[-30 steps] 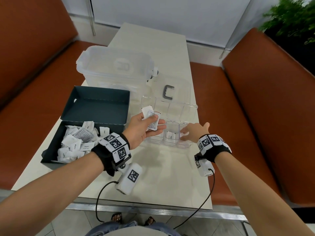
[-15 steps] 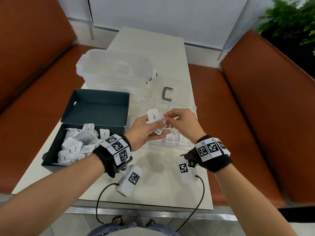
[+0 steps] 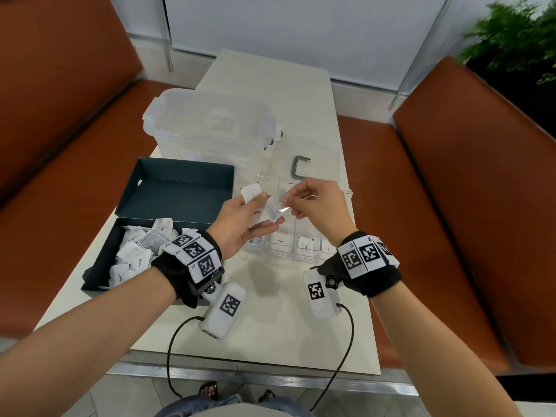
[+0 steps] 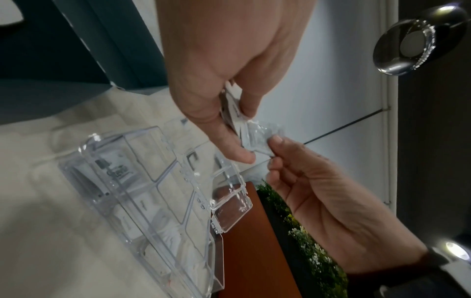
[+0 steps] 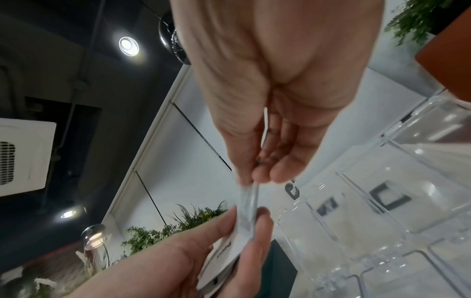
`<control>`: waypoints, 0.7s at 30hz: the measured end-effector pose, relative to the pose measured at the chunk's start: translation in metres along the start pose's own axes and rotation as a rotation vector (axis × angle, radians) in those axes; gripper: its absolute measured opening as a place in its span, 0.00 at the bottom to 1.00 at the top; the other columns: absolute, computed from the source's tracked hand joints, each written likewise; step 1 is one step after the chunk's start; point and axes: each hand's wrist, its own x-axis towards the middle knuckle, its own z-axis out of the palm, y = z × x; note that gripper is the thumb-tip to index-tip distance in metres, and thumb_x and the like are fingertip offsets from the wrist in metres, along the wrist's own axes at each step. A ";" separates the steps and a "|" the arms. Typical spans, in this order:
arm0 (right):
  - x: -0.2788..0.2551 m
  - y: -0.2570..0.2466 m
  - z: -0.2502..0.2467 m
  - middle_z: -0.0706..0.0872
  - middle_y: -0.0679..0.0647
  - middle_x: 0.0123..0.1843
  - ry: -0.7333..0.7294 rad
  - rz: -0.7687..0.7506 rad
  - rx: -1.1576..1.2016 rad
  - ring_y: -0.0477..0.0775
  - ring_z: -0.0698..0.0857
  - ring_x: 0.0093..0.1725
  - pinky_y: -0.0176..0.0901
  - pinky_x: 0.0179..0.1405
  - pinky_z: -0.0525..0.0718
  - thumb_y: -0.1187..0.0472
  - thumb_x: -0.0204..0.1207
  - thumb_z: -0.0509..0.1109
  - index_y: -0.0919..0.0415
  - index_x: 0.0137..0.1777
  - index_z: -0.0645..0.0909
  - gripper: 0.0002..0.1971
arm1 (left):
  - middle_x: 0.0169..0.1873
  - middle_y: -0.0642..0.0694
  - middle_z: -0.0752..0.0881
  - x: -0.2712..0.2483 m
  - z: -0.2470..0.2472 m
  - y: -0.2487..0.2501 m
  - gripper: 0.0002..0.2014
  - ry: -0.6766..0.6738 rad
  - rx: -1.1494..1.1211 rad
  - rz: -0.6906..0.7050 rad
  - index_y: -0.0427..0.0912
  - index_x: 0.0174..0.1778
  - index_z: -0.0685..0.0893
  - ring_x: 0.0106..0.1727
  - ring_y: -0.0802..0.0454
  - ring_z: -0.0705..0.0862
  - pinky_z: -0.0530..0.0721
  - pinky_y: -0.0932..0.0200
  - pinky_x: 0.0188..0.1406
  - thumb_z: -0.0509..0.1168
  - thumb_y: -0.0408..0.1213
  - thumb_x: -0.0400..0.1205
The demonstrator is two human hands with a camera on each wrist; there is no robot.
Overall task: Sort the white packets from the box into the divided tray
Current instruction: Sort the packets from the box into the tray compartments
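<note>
My left hand (image 3: 263,213) holds a small stack of white packets (image 3: 251,192) above the left end of the clear divided tray (image 3: 304,255). My right hand (image 3: 290,200) pinches a shiny grey packet (image 3: 278,207) at the front of that stack. In the left wrist view, my right hand (image 4: 274,150) has thumb and forefinger on the crinkled shiny grey packet (image 4: 257,137), which still lies against my left hand (image 4: 237,129). The right wrist view shows the shiny grey packet (image 5: 248,203) edge-on between both hands. The dark box (image 3: 102,260) holds several white packets (image 3: 135,251).
The tray's near compartments hold a few packets (image 3: 305,243). Behind it lie a clear lid with a grey handle (image 3: 301,170) and a lidded clear container (image 3: 210,124). The box's lid (image 3: 180,188) stands open. Orange benches flank the narrow table (image 3: 279,326).
My right hand left the tray's near compartment, rose to my left hand and took hold of the shiny grey packet. My left hand lifted slightly with its stack.
</note>
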 end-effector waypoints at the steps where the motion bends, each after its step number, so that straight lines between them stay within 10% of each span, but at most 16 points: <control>1: 0.000 0.000 0.001 0.88 0.52 0.34 0.062 -0.037 -0.005 0.44 0.85 0.29 0.34 0.34 0.85 0.65 0.69 0.79 0.59 0.38 0.86 0.04 | 0.49 0.36 0.90 0.001 -0.004 0.001 0.10 0.044 -0.002 -0.003 0.36 0.56 0.84 0.44 0.41 0.92 0.90 0.57 0.36 0.64 0.39 0.86; 9: -0.011 0.009 0.028 0.85 0.61 0.43 -0.020 -0.365 -0.259 0.57 0.86 0.39 0.45 0.46 0.86 0.75 0.69 0.76 0.69 0.41 0.88 0.03 | 0.44 0.40 0.91 0.000 -0.016 0.005 0.14 0.018 0.019 -0.017 0.36 0.56 0.86 0.37 0.49 0.91 0.88 0.61 0.35 0.71 0.42 0.81; 14: 0.004 0.007 0.024 0.85 0.46 0.48 -0.077 -0.214 -0.262 0.37 0.83 0.38 0.20 0.42 0.77 0.61 0.74 0.73 0.49 0.57 0.86 0.13 | 0.46 0.41 0.91 0.001 -0.027 0.011 0.11 0.026 0.107 0.030 0.38 0.58 0.86 0.35 0.50 0.89 0.88 0.62 0.33 0.71 0.36 0.81; 21: 0.042 0.000 0.037 0.88 0.49 0.35 -0.176 -0.036 -0.172 0.40 0.83 0.31 0.34 0.37 0.84 0.63 0.76 0.73 0.59 0.52 0.88 0.07 | 0.46 0.41 0.91 0.003 -0.036 0.018 0.09 0.026 0.278 0.080 0.38 0.55 0.85 0.35 0.51 0.88 0.88 0.62 0.33 0.69 0.38 0.82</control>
